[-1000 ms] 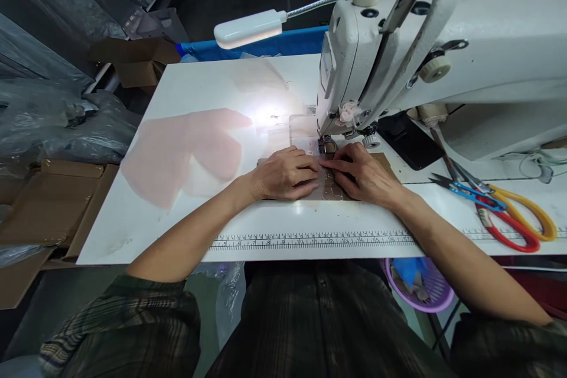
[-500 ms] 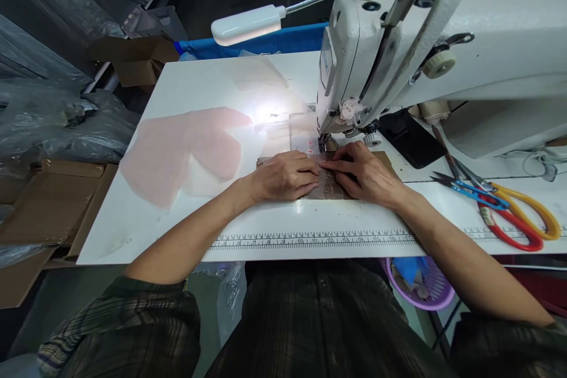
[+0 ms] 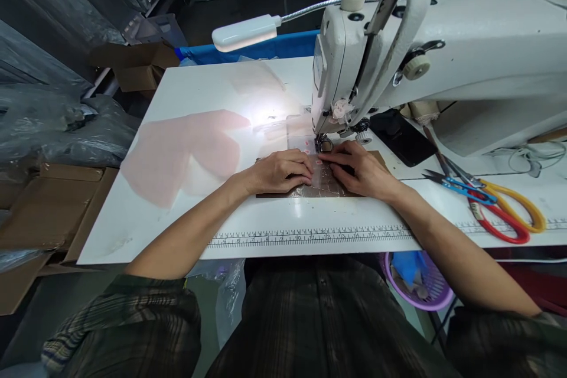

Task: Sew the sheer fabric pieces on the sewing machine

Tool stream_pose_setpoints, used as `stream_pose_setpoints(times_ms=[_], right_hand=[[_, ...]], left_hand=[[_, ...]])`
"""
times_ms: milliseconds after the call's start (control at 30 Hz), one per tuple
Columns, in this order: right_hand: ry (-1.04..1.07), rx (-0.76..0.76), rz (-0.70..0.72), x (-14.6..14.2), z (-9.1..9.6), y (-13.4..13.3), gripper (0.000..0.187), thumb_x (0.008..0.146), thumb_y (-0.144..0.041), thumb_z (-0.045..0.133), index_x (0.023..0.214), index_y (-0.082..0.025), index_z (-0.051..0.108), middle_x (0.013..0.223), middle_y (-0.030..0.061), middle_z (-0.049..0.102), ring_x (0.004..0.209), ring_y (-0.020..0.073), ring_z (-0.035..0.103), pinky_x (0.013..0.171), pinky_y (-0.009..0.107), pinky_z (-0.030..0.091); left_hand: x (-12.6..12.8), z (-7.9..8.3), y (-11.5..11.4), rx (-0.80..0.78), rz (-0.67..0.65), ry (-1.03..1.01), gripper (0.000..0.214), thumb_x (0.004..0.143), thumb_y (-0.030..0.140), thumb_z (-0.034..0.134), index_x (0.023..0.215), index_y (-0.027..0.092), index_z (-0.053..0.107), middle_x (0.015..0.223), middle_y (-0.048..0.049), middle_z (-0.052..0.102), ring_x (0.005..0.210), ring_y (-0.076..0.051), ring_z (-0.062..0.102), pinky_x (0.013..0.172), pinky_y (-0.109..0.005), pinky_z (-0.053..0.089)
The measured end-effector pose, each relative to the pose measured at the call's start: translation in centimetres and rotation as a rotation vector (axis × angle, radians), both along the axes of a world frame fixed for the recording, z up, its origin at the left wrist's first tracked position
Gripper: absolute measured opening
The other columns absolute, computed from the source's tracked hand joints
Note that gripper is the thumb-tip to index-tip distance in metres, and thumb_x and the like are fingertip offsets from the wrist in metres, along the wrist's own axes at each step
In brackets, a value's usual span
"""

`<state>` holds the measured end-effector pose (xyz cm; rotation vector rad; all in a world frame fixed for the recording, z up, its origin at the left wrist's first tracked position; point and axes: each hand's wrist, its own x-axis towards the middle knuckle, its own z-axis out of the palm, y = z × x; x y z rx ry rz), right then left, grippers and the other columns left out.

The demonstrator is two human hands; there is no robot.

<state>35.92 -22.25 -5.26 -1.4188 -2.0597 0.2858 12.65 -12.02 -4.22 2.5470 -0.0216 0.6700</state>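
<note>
At the presser foot (image 3: 319, 143) of the white sewing machine (image 3: 336, 65), a strip of sheer pale fabric (image 3: 305, 144) with small pink marks lies on the brown bed plate (image 3: 287, 191). My left hand (image 3: 286, 171) is closed on the fabric just left of the foot, fingers bent together and thumb tucked low. From the right, my right hand (image 3: 365, 171) presses the fabric's edge, its index finger stretched toward the foot and its other fingers curled beneath. What lies under the fingertips of both hands is hidden.
Sheer pink fabric pieces (image 3: 177, 144) lie left on the white table (image 3: 146, 242). A lamp (image 3: 245, 33) glows above. Right are a black phone (image 3: 403, 137), blue thread snips (image 3: 463, 186) and scissors with red and yellow handles (image 3: 505, 225). A ruler tape (image 3: 310, 238) runs along the front edge.
The view has shifted slightly, so the machine and scissors sit further left. My left hand's fingers have bent and drawn back a little from my right fingertips. My right hand stays near the foot.
</note>
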Motion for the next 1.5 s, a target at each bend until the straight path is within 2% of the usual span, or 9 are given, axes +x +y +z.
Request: stream_pose_setpoints(times_ms=[167,367,533,667,767,867,1167,1367,1500], right_hand=[[0.195,-0.170,-0.121,0.5,0.8,0.0,0.037,0.093,-0.022,0.052,0.123,-0.021,0.073,0.104,0.0092,0.072,0.089,0.0224,0.067,0.087,0.041,0.053],[0.245,-0.157,-0.120,0.2,1.3,-0.2,0.033,0.093,-0.030,0.057,0.120,-0.020,0.074,0.095,0.0077,0.072,0.081,0.0197,0.066,0.076,0.036,0.052],[0.223,-0.007,0.027,-1.2,1.2,-0.4,0.026,0.092,-0.039,0.064,0.104,-0.018,0.074,0.087,0.0067,0.069,0.075,0.0177,0.063,0.070,0.033,0.053],[0.226,0.057,-0.020,-1.4,1.0,-0.2,0.022,0.095,-0.035,0.059,0.095,-0.018,0.073,0.080,0.0051,0.067,0.070,0.0161,0.060,0.067,0.032,0.051],[0.170,0.055,-0.027,-1.0,0.8,-0.2,0.022,0.095,-0.029,0.056,0.104,-0.018,0.073,0.088,0.0073,0.067,0.077,0.0180,0.062,0.072,0.033,0.053],[0.007,0.054,0.085,-0.8,0.5,-0.3,0.031,0.094,-0.023,0.052,0.116,-0.019,0.074,0.099,0.0111,0.063,0.088,0.0216,0.060,0.080,0.039,0.053],[-0.144,0.013,0.228,-0.9,0.6,-0.6,0.039,0.090,-0.019,0.052,0.119,-0.027,0.076,0.097,0.0110,0.060,0.097,0.0263,0.051,0.088,0.046,0.048],[-0.098,-0.086,0.271,-0.5,1.3,-0.9,0.037,0.088,-0.020,0.055,0.114,-0.031,0.079,0.102,0.0106,0.063,0.104,0.0287,0.056,0.093,0.051,0.049],[-0.016,-0.036,0.141,0.3,0.8,-0.4,0.041,0.089,-0.018,0.052,0.121,-0.029,0.076,0.109,0.0109,0.063,0.101,0.0252,0.060,0.090,0.045,0.054]], left_hand=[[0.1,-0.4,0.0,-0.017,0.025,0.002,0.014,0.097,0.017,0.061,0.089,0.016,0.073,0.093,-0.0084,0.075,0.087,-0.016,0.070,0.078,-0.032,0.062],[0.5,0.2,-0.3,-0.004,0.145,-0.143,0.012,0.098,0.016,0.059,0.092,0.016,0.068,0.091,-0.0073,0.073,0.089,-0.016,0.071,0.076,-0.031,0.063],[0.8,0.1,-0.8,0.202,0.199,-0.227,0.014,0.095,0.028,0.066,0.100,0.015,0.066,0.096,-0.0090,0.074,0.090,-0.018,0.071,0.077,-0.033,0.062],[0.7,-0.2,-0.8,0.391,0.243,-0.207,0.009,0.095,0.025,0.066,0.097,0.016,0.068,0.096,-0.0080,0.075,0.086,-0.018,0.072,0.074,-0.034,0.062],[0.6,0.0,-0.7,0.257,0.316,-0.267,0.006,0.095,0.016,0.064,0.097,0.016,0.069,0.096,-0.0072,0.075,0.088,-0.016,0.073,0.073,-0.030,0.063],[0.6,0.2,-0.7,0.131,0.344,-0.298,0.008,0.095,0.015,0.063,0.099,0.015,0.070,0.096,-0.0070,0.075,0.088,-0.014,0.073,0.073,-0.028,0.064],[0.6,-0.1,-0.7,0.076,0.171,-0.215,0.006,0.092,0.014,0.066,0.092,0.014,0.072,0.092,-0.0082,0.076,0.084,-0.014,0.073,0.073,-0.029,0.063],[0.5,-0.4,-0.4,0.219,0.117,-0.052,0.012,0.095,0.016,0.061,0.090,0.015,0.071,0.091,-0.0076,0.078,0.084,-0.017,0.073,0.075,-0.033,0.060],[0.4,-0.4,-0.3,0.326,0.108,-0.015,0.012,0.095,0.018,0.060,0.089,0.016,0.071,0.093,-0.0066,0.078,0.081,-0.017,0.073,0.072,-0.032,0.057]])
